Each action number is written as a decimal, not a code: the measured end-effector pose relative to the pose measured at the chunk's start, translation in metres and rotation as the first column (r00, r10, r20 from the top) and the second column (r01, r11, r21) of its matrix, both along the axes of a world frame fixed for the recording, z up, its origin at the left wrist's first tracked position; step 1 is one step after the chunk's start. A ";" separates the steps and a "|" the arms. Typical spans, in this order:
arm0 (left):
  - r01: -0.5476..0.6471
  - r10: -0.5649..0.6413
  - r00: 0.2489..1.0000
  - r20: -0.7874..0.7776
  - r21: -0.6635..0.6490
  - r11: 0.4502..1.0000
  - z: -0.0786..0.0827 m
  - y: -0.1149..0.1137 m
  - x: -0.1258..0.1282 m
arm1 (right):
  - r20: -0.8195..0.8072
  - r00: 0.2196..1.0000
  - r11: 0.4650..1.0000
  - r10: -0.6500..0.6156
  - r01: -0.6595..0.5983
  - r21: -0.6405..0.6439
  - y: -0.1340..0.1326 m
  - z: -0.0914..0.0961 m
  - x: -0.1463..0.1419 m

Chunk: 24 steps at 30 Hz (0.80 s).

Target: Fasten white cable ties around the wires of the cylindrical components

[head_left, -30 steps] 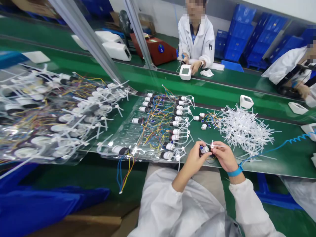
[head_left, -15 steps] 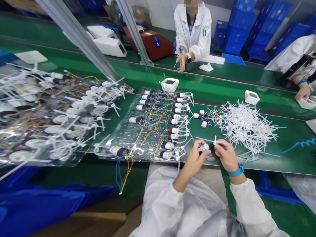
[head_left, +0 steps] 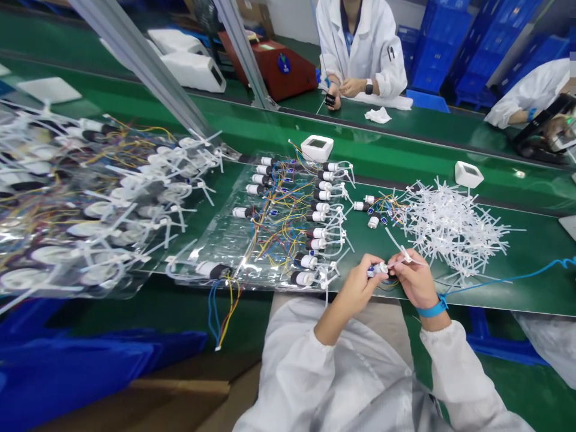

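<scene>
My left hand (head_left: 360,283) is closed round a small air pump (head_left: 380,267), a white cylinder with a blue piece beside it. My right hand (head_left: 414,282) pinches a thin white tube with a connector (head_left: 406,258), one end of it at the tip of the pump. Whether that end is seated on the pump I cannot tell. Behind my right hand lies a heap of white tubes (head_left: 454,225). A few loose pumps with coloured wires (head_left: 373,221) lie between the heap and the rows of pumps with tubes (head_left: 319,216) on clear plastic.
Many wired pumps with tubes (head_left: 108,210) are piled on plastic at the left. White monitor housings (head_left: 317,148) stand on the green belt. A blue coiled cord (head_left: 517,278) runs from my right wrist. Across the belt a co-worker (head_left: 360,54) handles a black item.
My right hand has turned the tube so that its end meets the pump in my left hand. Across the belt, the co-worker's hands have come together round a black item.
</scene>
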<state>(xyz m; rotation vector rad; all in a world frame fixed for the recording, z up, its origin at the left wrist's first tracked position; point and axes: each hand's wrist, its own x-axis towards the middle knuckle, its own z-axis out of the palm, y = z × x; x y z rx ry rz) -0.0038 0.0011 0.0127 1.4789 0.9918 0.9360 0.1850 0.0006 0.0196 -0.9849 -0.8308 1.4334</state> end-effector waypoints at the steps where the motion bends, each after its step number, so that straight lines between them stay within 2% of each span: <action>1: 0.006 -0.006 1.000 0.003 0.002 1.000 0.000 0.000 0.000 | 0.006 1.000 1.000 0.000 0.000 -0.005 0.000 0.000 0.000; 24: 0.004 -0.005 0.999 -0.036 -0.016 1.000 -0.001 -0.003 0.001 | 0.110 0.994 1.000 0.008 -0.008 0.001 -0.001 -0.004 0.002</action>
